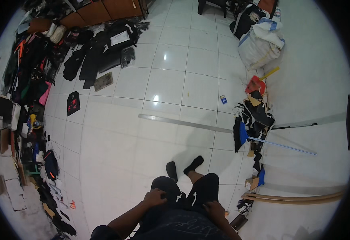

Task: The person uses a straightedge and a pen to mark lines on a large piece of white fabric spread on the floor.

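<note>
I see my left hand [155, 197] resting on my left thigh, its fingers loosely bent over the dark shorts [205, 186]. On the other thigh lies my right hand [215, 211], fingers slightly curled against the cloth; nothing shows in either hand. Both feet, in dark socks [171, 171], stand on the white tiled floor [115, 148]. Ahead of them a long flat silver metal bar [185, 123] lies across the tiles, apart from both hands. Its right end reaches close to the black bristles of a broom [239, 134] with a blue head.
Black bags and fabric pieces [99, 52] lie at the far left, near a black patch [73, 104] with red marks. Clutter lines the left wall. On the right are a white sack [261, 44], a red dustpan [255, 85], fabric scraps [259, 114] and long brown strips [291, 199].
</note>
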